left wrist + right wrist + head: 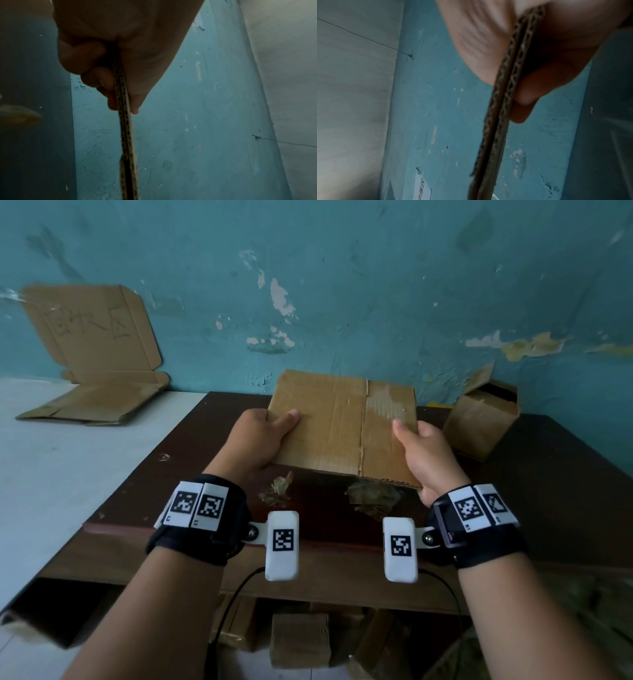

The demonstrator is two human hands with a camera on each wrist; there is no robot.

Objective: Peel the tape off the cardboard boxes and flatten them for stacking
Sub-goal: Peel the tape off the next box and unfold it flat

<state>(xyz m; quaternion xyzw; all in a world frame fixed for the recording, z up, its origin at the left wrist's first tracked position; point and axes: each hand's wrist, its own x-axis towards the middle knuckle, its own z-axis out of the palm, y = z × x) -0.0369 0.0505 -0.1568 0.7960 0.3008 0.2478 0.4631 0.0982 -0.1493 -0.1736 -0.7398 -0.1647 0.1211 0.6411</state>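
A flattened brown cardboard box point(342, 426) is held above the dark table point(548, 474), tilted with its far edge up. My left hand point(263, 436) grips its left edge, thumb on top and fingers underneath. My right hand point(424, 453) grips the right edge the same way. In the left wrist view the doubled corrugated edge of the flattened box point(125, 121) runs between thumb and curled fingers of my left hand point(116, 86). The right wrist view shows the box's layered edge point(505, 94) pinched in my right hand point(513, 75). Two crumpled wads of peeled tape point(371, 496) lie under the box.
An unflattened small box point(483, 419) with an open flap stands at the table's back right. Flattened cardboard sheets point(92, 378) lie and lean against the blue wall on the white surface point(68, 474) at left. More boxes point(299, 640) sit under the table.
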